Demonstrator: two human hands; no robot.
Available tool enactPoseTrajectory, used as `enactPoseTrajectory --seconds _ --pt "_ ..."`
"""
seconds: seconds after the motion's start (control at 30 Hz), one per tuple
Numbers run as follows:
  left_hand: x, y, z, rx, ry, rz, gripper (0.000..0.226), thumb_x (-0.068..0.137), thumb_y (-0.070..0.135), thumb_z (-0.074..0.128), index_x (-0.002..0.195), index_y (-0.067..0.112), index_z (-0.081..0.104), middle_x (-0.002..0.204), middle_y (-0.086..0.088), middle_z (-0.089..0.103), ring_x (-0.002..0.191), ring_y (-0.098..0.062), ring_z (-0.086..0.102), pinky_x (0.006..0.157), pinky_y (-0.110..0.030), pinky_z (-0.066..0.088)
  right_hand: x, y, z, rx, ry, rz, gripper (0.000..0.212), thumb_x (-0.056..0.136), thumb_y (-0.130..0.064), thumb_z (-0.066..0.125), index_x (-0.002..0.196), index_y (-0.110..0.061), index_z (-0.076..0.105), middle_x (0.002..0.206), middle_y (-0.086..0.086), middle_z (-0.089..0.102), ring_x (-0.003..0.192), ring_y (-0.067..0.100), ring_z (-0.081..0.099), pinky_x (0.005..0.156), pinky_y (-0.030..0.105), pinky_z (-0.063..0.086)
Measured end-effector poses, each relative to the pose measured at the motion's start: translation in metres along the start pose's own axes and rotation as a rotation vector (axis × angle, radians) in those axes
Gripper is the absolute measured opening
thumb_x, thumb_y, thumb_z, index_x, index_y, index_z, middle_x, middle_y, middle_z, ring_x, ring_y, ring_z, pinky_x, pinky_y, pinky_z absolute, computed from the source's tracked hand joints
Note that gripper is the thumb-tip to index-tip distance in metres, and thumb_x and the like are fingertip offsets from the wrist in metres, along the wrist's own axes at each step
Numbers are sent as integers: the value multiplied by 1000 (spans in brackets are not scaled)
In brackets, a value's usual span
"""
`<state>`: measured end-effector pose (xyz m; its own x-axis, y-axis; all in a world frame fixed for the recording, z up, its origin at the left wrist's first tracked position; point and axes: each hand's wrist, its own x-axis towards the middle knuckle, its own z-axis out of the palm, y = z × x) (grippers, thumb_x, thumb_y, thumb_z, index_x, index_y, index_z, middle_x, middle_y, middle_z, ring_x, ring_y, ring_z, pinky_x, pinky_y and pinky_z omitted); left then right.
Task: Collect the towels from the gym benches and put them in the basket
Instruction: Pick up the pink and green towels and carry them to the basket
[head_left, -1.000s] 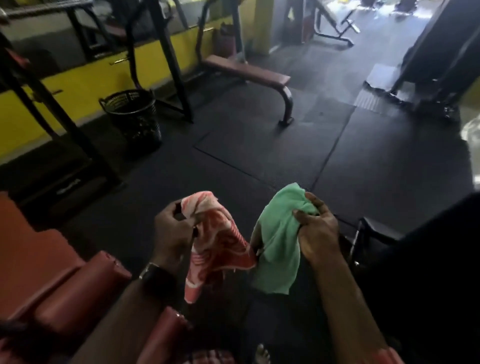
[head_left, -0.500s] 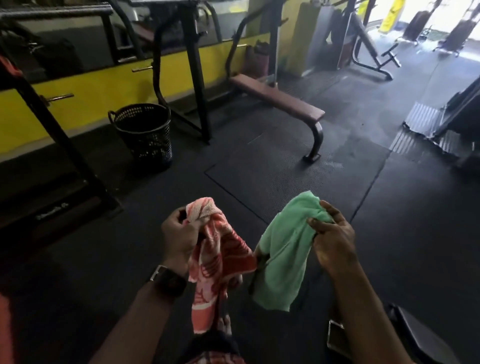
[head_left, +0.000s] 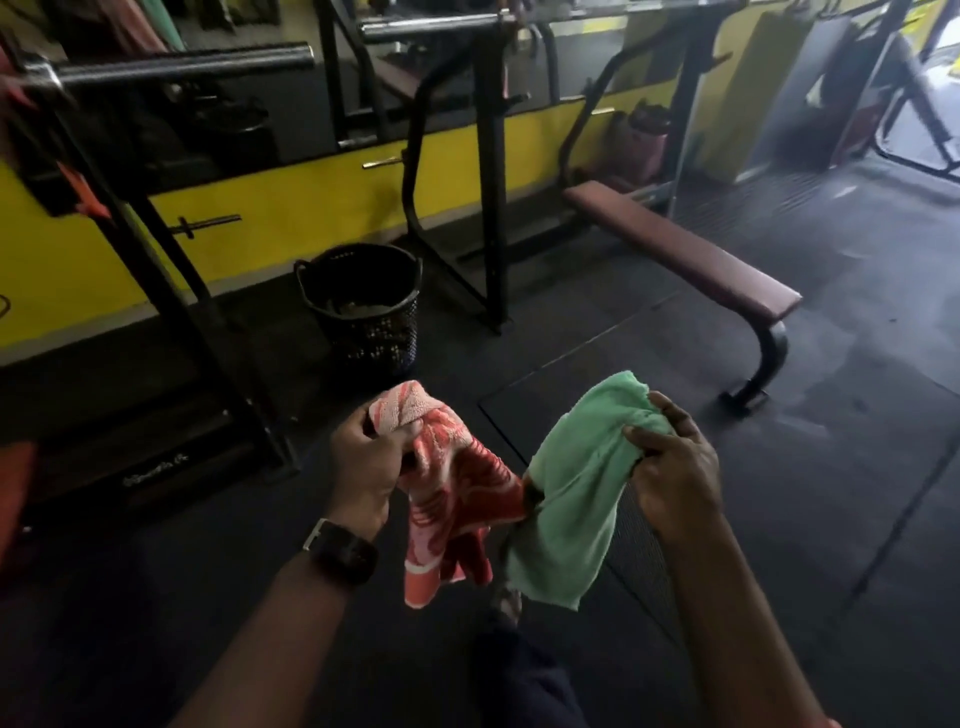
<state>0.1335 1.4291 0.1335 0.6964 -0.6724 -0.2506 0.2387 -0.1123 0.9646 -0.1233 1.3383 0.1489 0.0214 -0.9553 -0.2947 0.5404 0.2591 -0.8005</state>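
Two towels (head_left: 457, 488) (head_left: 571, 493), one basket (head_left: 363, 306), one bench (head_left: 680, 249).

Both forearms extend forward at mid height. The left hand (head_left: 363, 467), a watch (head_left: 343, 552) on its wrist, is clenched around cloth. The right hand (head_left: 675, 478) likewise pinches cloth between thumb and fingers.

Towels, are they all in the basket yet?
Not yet. The left hand holds a red-and-white patterned towel; the right hand holds a plain green towel. Both must go into the black mesh basket ahead. The brown padded bench looks cleared.
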Motion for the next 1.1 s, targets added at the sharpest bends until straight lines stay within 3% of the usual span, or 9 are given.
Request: enactPoseTrajectory --seconds 0.1,0.3,0.37,0.53,0.63,0.73,0.87,0.97,1.1 --pt "63 23 29 41 34 18 27 79 -3 73 92 21 71 97 -7 75 98 -26 71 84 -39 59 80 -1 45 2 -29 51 46 71 22 50 96 -12 67 97 9 72 91 25 69 84 38 58" --pt "182 70 67 11 173 26 22 79 3 76 88 23 72 98 -6 76 98 -27 72 91 -51 57 214 -3 148 -90 -131 137 48 63 21 50 94 -11 69 103 13 71 99 28 67 88 40 56" --pt "229 79 77 -68 241 -3 22 81 1 74 90 21 71 97 -7 75 97 -29 71 87 -45 58 259 1 179 -104 -166 178 47 64 21 48 92 -12 68 109 16 69 102 30 66 91 42 55" --pt "337 108 95 -452 334 -82 27 86 -9 62 102 11 70 75 0 75 64 -11 73 53 -23 57 343 14 234 -111 -225 205 47 65 21 45 90 -12 67 107 17 68 102 33 65 91 45 55" --pt "413 124 105 -553 330 -108 26 88 -8 60 103 11 68 88 -5 70 72 -15 69 54 -23 58 401 28 279 -125 -236 205 48 64 19 46 93 -13 66 113 19 66 105 35 65 93 49 53" --pt "484 137 115 -602 340 -96 29 88 -10 58 89 17 69 82 -2 72 68 -13 70 55 -24 58 453 39 333 -139 -280 212 48 65 20 44 91 -13 66 111 19 66 104 35 64 94 48 52" --pt "564 162 121 -599 357 15 46 87 -13 56 75 27 76 71 7 76 70 -12 72 60 -26 59 513 47 407 -137 -350 280 47 64 20 42 86 -16 65 101 11 67 91 27 65 78 41 54" --pt "619 181 124 -533 357 133 43 88 -11 55 90 26 77 78 10 78 75 -7 74 63 -24 59 552 51 458 -126 -387 304 47 63 20 43 84 -17 65 97 9 68 83 23 67 69 36 56" --pt "681 180 124 -482 375 120 45 85 -14 54 114 18 65 99 1 77 94 -18 73 68 -28 59 597 63 511 -110 -399 347 48 64 20 40 88 -15 62 108 13 63 100 32 61 96 51 47"
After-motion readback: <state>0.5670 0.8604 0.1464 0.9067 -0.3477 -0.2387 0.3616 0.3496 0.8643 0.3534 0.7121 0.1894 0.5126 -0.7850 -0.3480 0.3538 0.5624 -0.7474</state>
